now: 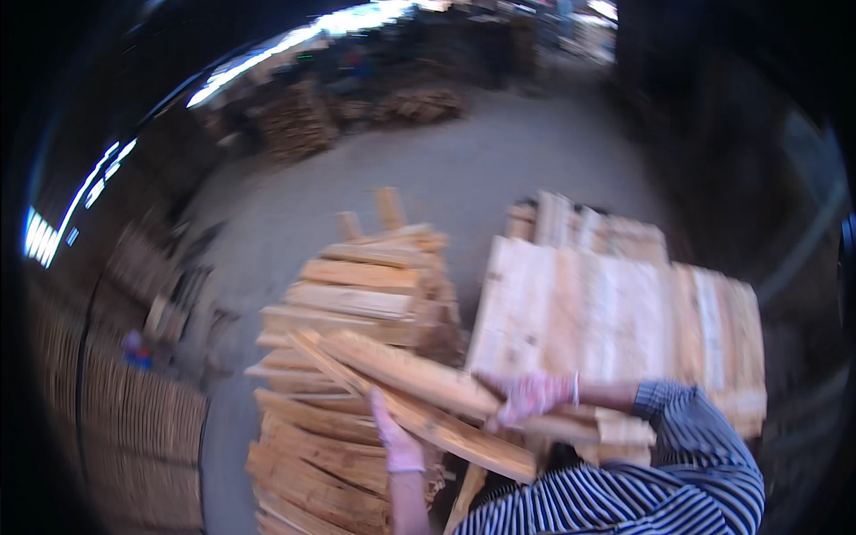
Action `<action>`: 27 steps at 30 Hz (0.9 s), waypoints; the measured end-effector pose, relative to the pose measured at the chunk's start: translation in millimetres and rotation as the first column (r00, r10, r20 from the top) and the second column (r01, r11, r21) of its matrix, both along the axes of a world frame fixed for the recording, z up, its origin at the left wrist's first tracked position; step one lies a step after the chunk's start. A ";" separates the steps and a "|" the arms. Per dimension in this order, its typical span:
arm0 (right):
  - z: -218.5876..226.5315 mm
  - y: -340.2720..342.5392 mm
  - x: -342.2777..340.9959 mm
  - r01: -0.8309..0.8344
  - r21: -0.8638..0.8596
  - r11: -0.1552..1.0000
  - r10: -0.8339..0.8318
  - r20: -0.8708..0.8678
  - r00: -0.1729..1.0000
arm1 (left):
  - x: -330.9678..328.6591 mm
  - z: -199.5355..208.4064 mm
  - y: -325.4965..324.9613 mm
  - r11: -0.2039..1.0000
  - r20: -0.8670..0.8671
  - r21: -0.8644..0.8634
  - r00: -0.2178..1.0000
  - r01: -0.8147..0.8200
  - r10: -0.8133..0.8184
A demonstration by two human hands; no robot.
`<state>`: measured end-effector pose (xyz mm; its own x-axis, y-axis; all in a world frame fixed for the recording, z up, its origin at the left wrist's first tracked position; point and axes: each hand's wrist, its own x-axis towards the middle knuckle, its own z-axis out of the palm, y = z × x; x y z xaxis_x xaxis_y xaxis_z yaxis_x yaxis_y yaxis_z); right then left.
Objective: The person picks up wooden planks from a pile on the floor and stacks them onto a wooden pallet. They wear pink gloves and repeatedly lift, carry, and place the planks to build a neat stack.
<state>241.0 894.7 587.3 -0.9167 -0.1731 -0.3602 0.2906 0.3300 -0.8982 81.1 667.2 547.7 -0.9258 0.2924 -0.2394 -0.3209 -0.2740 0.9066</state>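
Two rough wooden planks lie slantwise across my front, above a stack of planks. My left hand (395,439), in a pink glove, is closed on the nearer plank (464,439) from its left side; its fingertips are partly hidden and blurred. My right hand (532,398), in a pink patterned glove, is closed around the right end of the farther plank (406,367). The two planks almost touch along part of their length. Beneath them the stack of planks (325,419) runs away from me, with its pieces lying crosswise and uneven at the ends.
To the right stands a stack topped with pale boards (571,308) set side by side. Tall rows of stacked wood (143,437) line the left. More wood piles (299,125) sit at the back, beyond a grey floor (526,143).
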 end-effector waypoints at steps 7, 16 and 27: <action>17.4 131.7 240.2 0.579 0.411 0.704 -0.605 -0.080 0.792 | -22.2 34.9 115.2 0.731 -0.111 -0.377 0.756 0.569 -0.645; 12.0 260.8 544.2 0.231 0.916 0.328 -0.760 0.111 0.640 | 114.6 33.0 349.4 -0.086 0.112 -0.989 -0.232 -0.118 -0.966; -38.0 343.0 513.4 0.249 0.903 0.349 -0.755 0.113 0.646 | 158.4 -9.4 475.6 -0.073 0.191 -0.951 -0.383 -0.302 -0.904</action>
<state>754.4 1237.7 549.2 -0.3760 0.8315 -0.4089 0.9178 0.3950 -0.0407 239.5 1142.7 538.3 0.0577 0.9162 -0.3966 0.9971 -0.0726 -0.0227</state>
